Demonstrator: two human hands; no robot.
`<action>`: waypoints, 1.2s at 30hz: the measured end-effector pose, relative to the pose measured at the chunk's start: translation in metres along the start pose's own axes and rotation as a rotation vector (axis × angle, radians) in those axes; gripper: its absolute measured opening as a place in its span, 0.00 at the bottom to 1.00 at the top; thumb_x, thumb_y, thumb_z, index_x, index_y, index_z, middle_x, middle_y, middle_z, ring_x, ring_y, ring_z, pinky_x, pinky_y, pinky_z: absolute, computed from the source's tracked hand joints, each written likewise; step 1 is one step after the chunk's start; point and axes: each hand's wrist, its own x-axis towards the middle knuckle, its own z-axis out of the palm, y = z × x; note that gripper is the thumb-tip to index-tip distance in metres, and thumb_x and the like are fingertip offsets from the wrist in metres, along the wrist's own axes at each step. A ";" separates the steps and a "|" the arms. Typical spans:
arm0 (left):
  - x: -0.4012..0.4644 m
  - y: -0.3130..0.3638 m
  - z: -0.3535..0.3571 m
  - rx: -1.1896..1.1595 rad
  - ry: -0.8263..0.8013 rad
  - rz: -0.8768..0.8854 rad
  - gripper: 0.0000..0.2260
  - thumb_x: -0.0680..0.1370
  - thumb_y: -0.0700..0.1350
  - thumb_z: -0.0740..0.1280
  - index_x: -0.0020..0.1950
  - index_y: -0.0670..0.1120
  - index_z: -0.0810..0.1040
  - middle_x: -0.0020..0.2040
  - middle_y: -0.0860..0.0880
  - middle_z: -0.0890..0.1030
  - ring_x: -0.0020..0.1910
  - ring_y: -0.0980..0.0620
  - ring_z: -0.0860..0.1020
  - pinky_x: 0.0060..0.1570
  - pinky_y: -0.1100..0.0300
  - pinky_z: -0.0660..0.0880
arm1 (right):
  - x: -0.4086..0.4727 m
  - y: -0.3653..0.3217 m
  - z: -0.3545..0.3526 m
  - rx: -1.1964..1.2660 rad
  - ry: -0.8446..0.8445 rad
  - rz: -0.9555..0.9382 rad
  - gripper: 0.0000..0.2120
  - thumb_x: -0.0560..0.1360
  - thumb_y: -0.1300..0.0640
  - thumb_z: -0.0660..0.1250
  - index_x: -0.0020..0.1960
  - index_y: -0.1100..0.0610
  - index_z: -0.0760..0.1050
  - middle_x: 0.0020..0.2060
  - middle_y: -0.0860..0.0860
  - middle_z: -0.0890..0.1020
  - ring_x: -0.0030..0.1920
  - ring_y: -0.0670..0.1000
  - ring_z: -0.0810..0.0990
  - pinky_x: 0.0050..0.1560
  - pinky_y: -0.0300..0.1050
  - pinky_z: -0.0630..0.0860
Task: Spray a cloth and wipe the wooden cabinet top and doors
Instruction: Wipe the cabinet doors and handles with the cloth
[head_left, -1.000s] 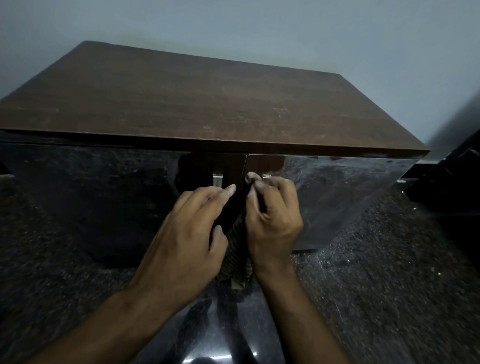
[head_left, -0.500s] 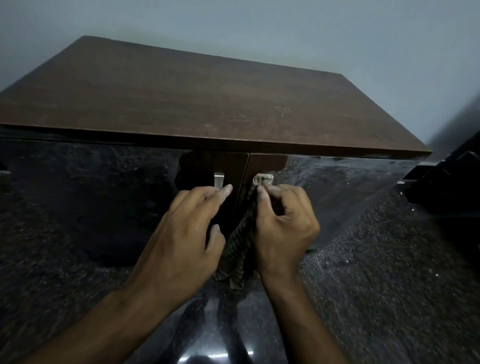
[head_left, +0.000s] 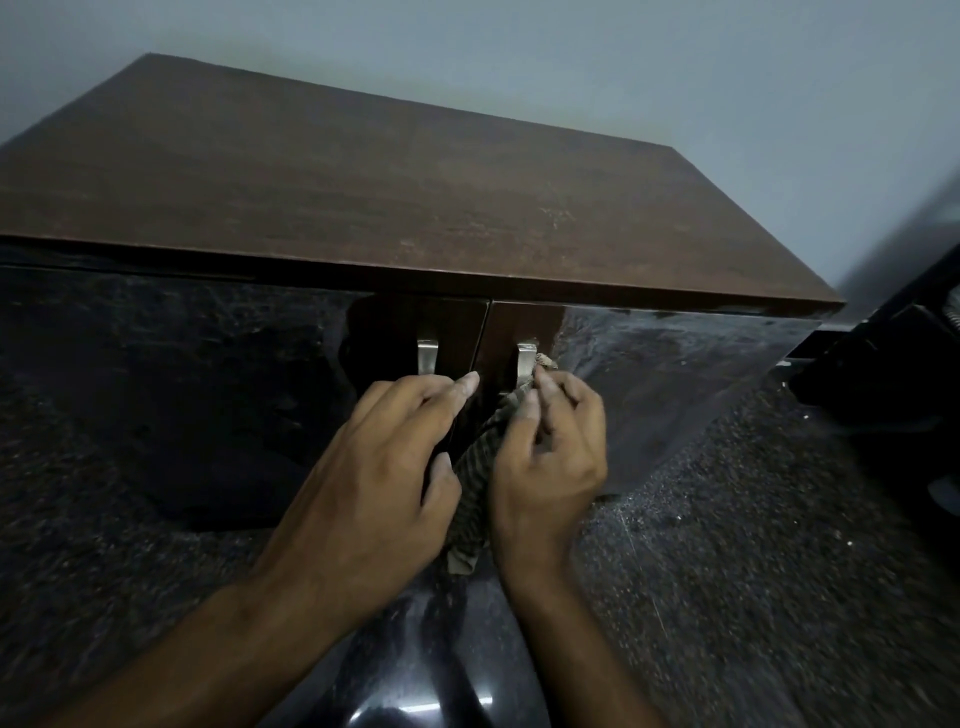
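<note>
While closed, cabinet doors, contents hidden.

The cabinet top is showing matt brown wood grain with faint scuffs. The doors are gleaming dark and glossy, mirroring the speckled stone floor. The handles are shining as brushed metal. The cloth is hanging as soft striped fabric at centre frame.

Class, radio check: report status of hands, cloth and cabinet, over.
Right hand pinching cloth at right door handle. Left hand open against left door. Cabinet top bare. Nothing in the way.
</note>
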 end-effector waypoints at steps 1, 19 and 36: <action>0.000 0.000 0.000 -0.002 0.002 -0.001 0.28 0.74 0.37 0.68 0.74 0.48 0.68 0.63 0.58 0.71 0.64 0.62 0.68 0.64 0.75 0.61 | -0.005 -0.003 0.000 0.001 -0.015 -0.011 0.11 0.77 0.65 0.70 0.58 0.66 0.81 0.55 0.56 0.78 0.56 0.43 0.75 0.58 0.29 0.72; -0.002 -0.007 -0.002 0.001 -0.006 -0.030 0.27 0.75 0.38 0.68 0.74 0.48 0.68 0.62 0.59 0.71 0.63 0.63 0.67 0.61 0.76 0.62 | 0.025 0.026 -0.006 -0.009 -0.025 -0.312 0.10 0.75 0.74 0.70 0.54 0.66 0.84 0.50 0.59 0.84 0.50 0.57 0.82 0.50 0.53 0.81; 0.015 0.013 0.023 -0.111 -0.096 0.016 0.28 0.76 0.43 0.63 0.77 0.50 0.63 0.72 0.60 0.67 0.72 0.64 0.62 0.69 0.73 0.55 | 0.056 0.018 -0.005 0.035 0.096 -0.355 0.06 0.75 0.72 0.71 0.51 0.69 0.84 0.46 0.61 0.83 0.48 0.57 0.83 0.52 0.47 0.81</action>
